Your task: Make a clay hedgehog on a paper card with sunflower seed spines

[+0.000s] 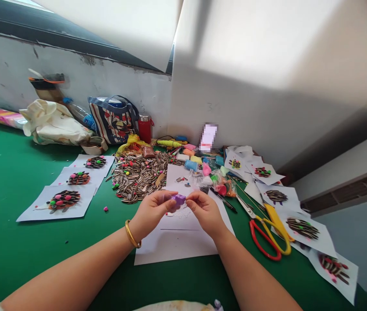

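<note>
My left hand [153, 212], with a gold bangle on the wrist, pinches a lump of purple modelling clay [178, 199] between thumb and fingers. At the clay's right edge, the thumb and fingertips of my right hand [205, 214] are pressed together; a small bit there is mostly hidden. Both hands are above white paper [157, 249] on the green table [112, 283]. Partly covered by the hands, a whitish patch of clay [183, 211] lies on the sheet beneath them.
Sunflower seeds [141, 175] lie piled beyond my left hand. Red-and-yellow scissors [265, 231] rest to the right, near a black pen [224, 201]. Seed-and-clay pictures [62, 201] line both sides. Coloured clay packs [191, 165], a red flask [145, 128] and bags [114, 121] stand behind.
</note>
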A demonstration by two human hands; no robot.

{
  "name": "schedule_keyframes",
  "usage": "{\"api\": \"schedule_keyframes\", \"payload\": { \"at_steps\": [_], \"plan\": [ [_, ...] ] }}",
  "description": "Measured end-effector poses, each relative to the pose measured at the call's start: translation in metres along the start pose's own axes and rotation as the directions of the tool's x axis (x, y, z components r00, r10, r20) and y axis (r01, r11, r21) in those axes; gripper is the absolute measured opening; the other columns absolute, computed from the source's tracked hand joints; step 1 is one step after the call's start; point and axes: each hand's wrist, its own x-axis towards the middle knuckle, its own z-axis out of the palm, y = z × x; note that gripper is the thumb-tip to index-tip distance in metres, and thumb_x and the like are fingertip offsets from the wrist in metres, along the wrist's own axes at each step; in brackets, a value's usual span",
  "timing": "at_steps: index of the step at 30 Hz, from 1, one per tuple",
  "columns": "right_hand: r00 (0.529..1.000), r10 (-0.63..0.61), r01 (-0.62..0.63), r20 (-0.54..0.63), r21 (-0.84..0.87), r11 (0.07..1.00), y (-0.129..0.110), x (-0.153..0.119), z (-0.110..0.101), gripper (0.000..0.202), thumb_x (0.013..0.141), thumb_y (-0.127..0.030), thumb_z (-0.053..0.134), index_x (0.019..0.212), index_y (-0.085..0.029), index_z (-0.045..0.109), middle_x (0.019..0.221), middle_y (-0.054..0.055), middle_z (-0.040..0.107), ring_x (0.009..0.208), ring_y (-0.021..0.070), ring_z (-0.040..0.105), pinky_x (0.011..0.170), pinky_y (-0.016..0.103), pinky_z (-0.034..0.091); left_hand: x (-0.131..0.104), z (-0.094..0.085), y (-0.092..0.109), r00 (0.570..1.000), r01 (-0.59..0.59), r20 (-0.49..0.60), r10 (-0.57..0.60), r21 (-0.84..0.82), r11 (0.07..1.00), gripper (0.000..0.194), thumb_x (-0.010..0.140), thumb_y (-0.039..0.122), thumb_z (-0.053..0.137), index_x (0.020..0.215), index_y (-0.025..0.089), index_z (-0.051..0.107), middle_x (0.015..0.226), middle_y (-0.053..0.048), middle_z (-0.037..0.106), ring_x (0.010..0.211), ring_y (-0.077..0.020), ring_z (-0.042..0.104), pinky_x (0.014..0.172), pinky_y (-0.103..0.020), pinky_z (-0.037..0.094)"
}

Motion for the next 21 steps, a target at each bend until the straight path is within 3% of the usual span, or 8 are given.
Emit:
{"api": "schedule_keyframes", "payload": {
  "at_steps": [10,16,21],
  "plan": [
    [0.977,-0.148,0.178,0.155,-0.2,0.964,-0.008,-0.003,0.005,0.013,0.093,-0.027,0.053,0.084,-0.022,0.061,0.08,0.0,0.058,0.076,0.0152,0.052,0.07,0.028,0.041,0.002,-0.003,-0.004,0.997,-0.061,0.064,0.053,0.135,0.989,0.042,0.075,0.042,0.076,0.107,0.015,0.071,0.09,-0.008,0.075,0.078,-0.0191,0.068,0.071,-0.033,0.056],
    [0.996,-0.09,0.094,0.027,-0.187,0.978,-0.004,0.001,-0.004,0.018,0.095,-0.032,0.048,0.081,-0.022,0.051,0.077,0.0,0.051,0.072,0.0154,0.048,0.067,0.029,0.039,0.003,-0.003,0.004,1.0,0.0,-0.028,-0.001,-0.032,0.999,0.048,0.07,0.046,0.079,0.105,0.015,0.069,0.091,-0.008,0.075,0.077,-0.0189,0.07,0.073,-0.033,0.058],
    [0.989,-0.148,0.147,0.008,-0.142,0.979,-0.008,0.001,-0.005,0.012,0.094,-0.031,0.052,0.092,-0.022,0.059,0.087,0.002,0.057,0.08,0.0167,0.053,0.073,0.031,0.043,0.003,-0.004,0.001,1.0,-0.023,0.011,0.023,0.05,0.998,0.044,0.072,0.043,0.078,0.105,0.015,0.07,0.085,-0.007,0.074,0.073,-0.0179,0.068,0.066,-0.031,0.057]
  ]
}}
